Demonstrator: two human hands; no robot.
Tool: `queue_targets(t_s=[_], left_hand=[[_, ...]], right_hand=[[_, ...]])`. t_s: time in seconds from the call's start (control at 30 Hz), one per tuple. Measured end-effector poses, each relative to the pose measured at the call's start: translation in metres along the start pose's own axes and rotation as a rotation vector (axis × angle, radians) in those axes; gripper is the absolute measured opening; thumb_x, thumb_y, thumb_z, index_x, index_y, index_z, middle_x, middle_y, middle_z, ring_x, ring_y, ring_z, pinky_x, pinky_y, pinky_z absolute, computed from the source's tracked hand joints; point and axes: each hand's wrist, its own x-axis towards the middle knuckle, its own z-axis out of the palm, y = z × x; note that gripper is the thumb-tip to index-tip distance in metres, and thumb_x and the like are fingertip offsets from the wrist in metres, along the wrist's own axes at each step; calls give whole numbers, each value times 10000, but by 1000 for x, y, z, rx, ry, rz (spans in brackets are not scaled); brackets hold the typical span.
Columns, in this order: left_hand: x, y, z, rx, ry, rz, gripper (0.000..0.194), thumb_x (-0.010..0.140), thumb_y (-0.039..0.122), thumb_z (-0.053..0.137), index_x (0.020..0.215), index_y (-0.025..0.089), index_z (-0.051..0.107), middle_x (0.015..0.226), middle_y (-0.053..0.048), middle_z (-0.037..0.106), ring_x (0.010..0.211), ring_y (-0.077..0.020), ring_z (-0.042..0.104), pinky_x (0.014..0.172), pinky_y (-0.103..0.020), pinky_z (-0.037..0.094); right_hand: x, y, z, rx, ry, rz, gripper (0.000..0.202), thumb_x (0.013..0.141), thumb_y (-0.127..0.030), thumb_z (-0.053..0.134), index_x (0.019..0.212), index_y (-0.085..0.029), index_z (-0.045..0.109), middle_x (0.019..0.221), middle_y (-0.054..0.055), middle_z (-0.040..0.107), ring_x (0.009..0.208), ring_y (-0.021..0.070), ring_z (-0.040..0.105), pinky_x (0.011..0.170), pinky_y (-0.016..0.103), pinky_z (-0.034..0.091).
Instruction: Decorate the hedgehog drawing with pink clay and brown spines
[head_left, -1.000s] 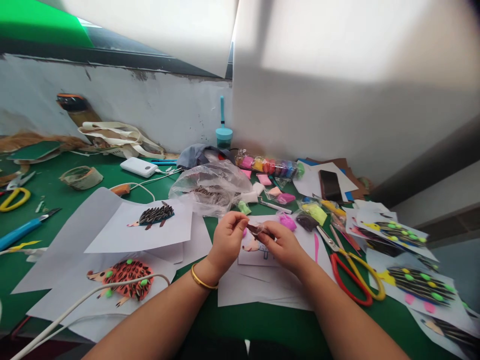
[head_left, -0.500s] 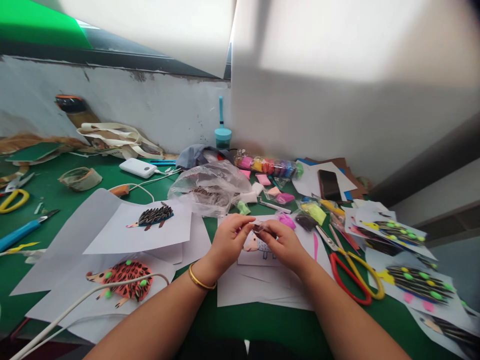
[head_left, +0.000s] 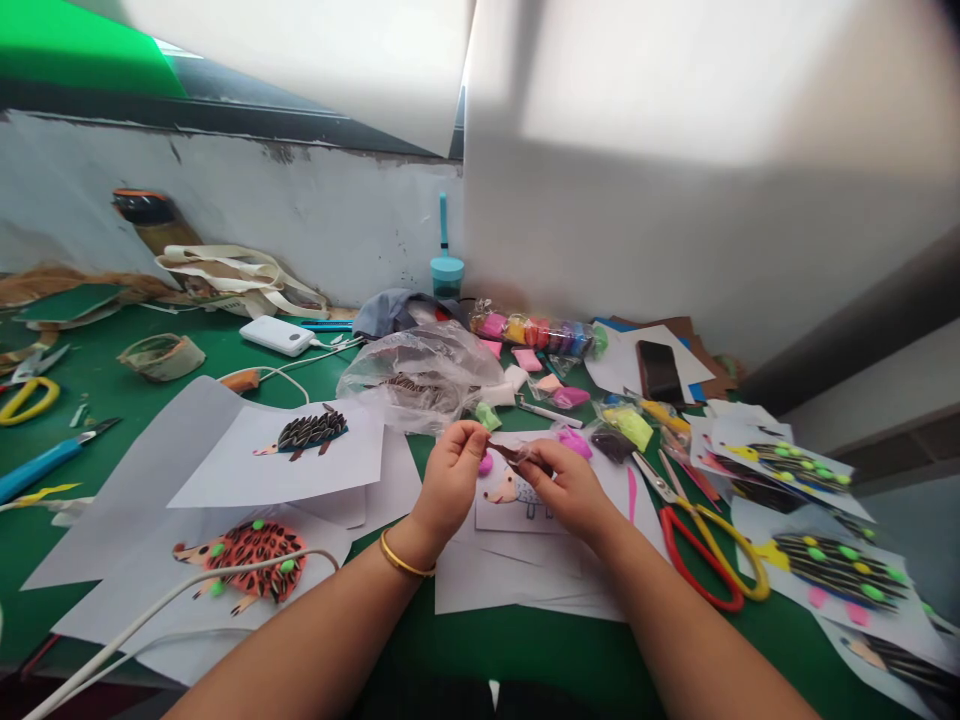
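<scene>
Between my two hands stretches a strip of brown modelling clay. My left hand, with a gold bangle at the wrist, pinches its left end. The other end is in the fingers of my right hand, along with what looks like a bit of clear wrapper. Below them lies a paper with a hedgehog drawing, partly covered by my right hand; its face is skin-coloured and its spines are outlined. A pink clay lump shows beside my left fingers, and a larger pink clay piece lies behind my right hand.
Red-and-yellow scissors lie right of my right hand. Behind my hands sit a clear plastic bag of seeds and several clay packets. Finished hedgehog pictures lie left and right. A white cable crosses the lower left.
My left hand has moved slightly left and up, away from the right. The brown clay between them is now drawn out into a visible strip.
</scene>
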Motion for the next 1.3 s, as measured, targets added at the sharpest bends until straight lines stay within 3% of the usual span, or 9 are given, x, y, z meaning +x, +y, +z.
queue_targets(t_s=[0.1, 0.2, 0.33, 0.47, 0.63, 0.87, 1.0, 1.1, 1.3], left_hand=[[2, -5, 0, -187, 47, -20, 294, 917, 495, 571, 924, 202, 591, 696, 27, 509, 637, -103, 490, 595, -227, 418], [3, -4, -1, -237, 39, -17, 292, 893, 488, 615, 922, 198, 614, 710, 22, 533, 653, -98, 502, 617, -225, 436], [3, 4, 0, -154, -19, -46, 289, 843, 452, 685, 941, 182, 650, 730, 8, 596, 654, -103, 535, 611, -230, 457], [3, 4, 2, -94, -64, -9, 220, 781, 351, 755, 882, 177, 666, 896, -38, 685, 724, -122, 598, 644, -241, 490], [2, 1, 1, 27, 32, 118, 137, 792, 281, 748, 843, 184, 665, 795, -17, 668, 704, -126, 616, 672, -252, 513], [1, 13, -6, -178, 127, 260, 270, 905, 268, 637, 1172, 258, 602, 918, -7, 677, 759, -124, 668, 726, -275, 537], [2, 8, -6, 106, 43, 257, 214, 966, 260, 510, 1097, 228, 676, 906, -29, 627, 777, -129, 615, 739, -286, 511], [-1, 5, -4, 358, -26, 338, 248, 943, 231, 528, 1135, 223, 685, 956, -47, 597, 836, -146, 588, 797, -310, 499], [-9, 1, 0, 606, -173, 504, 345, 957, 228, 519, 1286, 213, 621, 999, -69, 564, 932, -178, 557, 864, -351, 494]], right_hand=[[0, -1, -1, -4, 11, 1, 227, 955, -328, 540, 779, -199, 600, 741, 12, 614, 712, 166, 560, 655, 286, 427], [0, 0, -1, -3, 15, -3, 232, 954, -323, 538, 765, -199, 588, 738, 12, 609, 713, 166, 558, 655, 287, 425], [0, 2, -1, -5, 12, 12, 219, 954, -334, 546, 796, -196, 610, 759, 17, 621, 727, 170, 560, 656, 290, 418], [-1, 4, 0, -15, 10, 22, 212, 951, -361, 560, 849, -193, 640, 785, 23, 632, 725, 168, 548, 652, 290, 409], [-1, 3, 2, -8, -17, 23, 212, 951, -351, 555, 822, -195, 618, 780, 18, 622, 740, 167, 557, 661, 285, 410], [1, 7, 2, -61, 32, 18, 240, 938, -333, 551, 737, -202, 561, 720, 6, 570, 691, 159, 517, 633, 281, 391], [0, 4, 0, -57, 66, -3, 137, 935, -281, 528, 892, -198, 627, 821, 34, 620, 768, 181, 548, 682, 301, 418], [0, 2, -1, -54, 72, -38, 159, 937, -248, 502, 988, -201, 645, 887, 49, 642, 817, 194, 564, 714, 314, 430], [1, 7, -1, -81, 90, -39, 132, 930, -291, 549, 961, -200, 640, 832, 35, 629, 759, 184, 550, 676, 304, 435]])
